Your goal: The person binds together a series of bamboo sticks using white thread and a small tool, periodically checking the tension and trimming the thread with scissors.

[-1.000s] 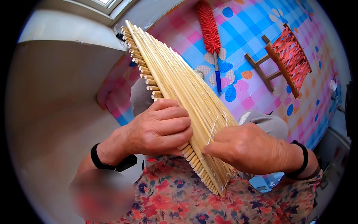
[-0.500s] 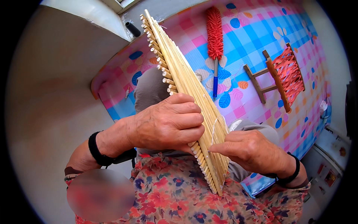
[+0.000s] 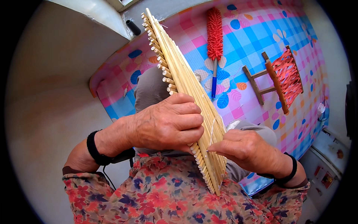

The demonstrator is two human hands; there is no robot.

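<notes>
Since one second ago, the stick mat (image 3: 188, 89) has swung steeper, and the left hand (image 3: 167, 125) has gone a bit up and right in the frame. Now the mat runs from the top, left of the middle, down to the lower middle. Left fingers curl tight on its left edge. Over the mat, the right hand (image 3: 246, 147) pinches a white thread (image 3: 212, 132). A red duster (image 3: 214, 35) lies upper middle; a stool (image 3: 286, 78) is upper right.
</notes>
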